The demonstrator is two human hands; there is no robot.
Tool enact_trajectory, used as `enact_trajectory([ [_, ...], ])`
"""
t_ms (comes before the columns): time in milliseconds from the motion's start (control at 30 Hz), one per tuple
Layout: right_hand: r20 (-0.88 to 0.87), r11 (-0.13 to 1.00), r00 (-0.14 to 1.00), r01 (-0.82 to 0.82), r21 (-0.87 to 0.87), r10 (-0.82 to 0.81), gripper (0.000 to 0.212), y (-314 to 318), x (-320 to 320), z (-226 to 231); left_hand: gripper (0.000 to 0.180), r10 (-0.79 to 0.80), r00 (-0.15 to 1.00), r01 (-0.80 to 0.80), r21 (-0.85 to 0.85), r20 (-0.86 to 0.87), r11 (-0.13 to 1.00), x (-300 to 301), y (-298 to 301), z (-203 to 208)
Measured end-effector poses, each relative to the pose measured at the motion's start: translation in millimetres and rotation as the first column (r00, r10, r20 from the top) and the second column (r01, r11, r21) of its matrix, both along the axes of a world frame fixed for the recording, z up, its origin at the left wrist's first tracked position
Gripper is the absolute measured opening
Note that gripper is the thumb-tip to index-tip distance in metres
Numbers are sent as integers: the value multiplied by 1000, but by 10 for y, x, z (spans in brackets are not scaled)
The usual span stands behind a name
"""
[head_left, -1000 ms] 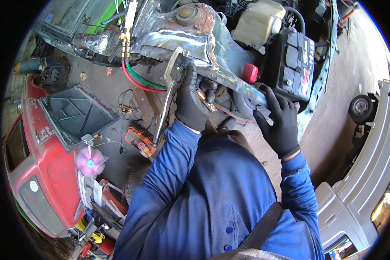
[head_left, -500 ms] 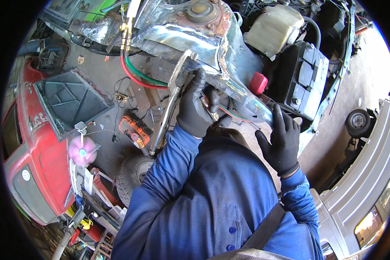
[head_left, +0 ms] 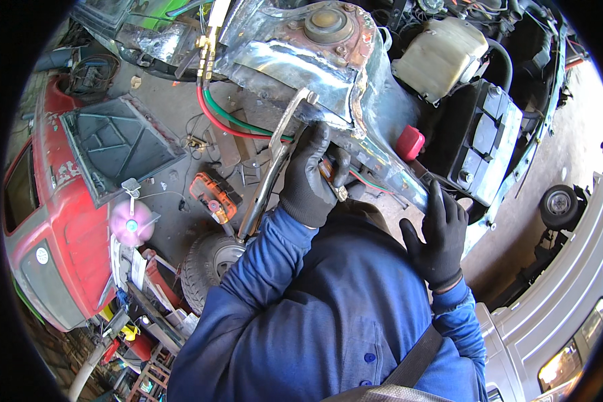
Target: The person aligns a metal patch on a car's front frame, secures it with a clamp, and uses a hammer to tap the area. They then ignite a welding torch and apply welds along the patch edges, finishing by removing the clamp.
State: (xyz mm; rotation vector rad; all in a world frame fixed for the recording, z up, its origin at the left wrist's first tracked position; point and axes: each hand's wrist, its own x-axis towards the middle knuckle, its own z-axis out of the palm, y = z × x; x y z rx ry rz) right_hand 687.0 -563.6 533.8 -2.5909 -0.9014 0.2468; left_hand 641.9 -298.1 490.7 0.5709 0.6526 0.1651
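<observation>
Beside the rail (head_left: 382,159), I see the left hand (head_left: 308,187) curled, hold unclear; the right hand (head_left: 441,234), empty, half-open, apparently rests for steadiness.

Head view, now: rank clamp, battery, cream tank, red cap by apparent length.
1. Clamp
2. Battery
3. Cream tank
4. Red cap

Apparent length only; the fisheye and differing nearness leave true sizes unsure.
</observation>
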Motion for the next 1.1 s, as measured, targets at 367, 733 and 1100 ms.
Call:
enact_trajectory([
  [367, 10, 1000, 1000, -6, 23, 6, 91, 14, -2, 2, 34, -102, 995, 100, 220, 0, 970, -51, 53, -104],
  [733, 87, 992, 996, 4, 125, -15, 85, 4, -35, -15, 44, -216, 975, 207, 122, 62, 971, -200, -116, -289],
  [1100, 120, 977, 992, 3, 214, -29, 82, -47, -74, -4, 55, -621, 745, 663, 370, -244, 651, -699, -280, 596],
])
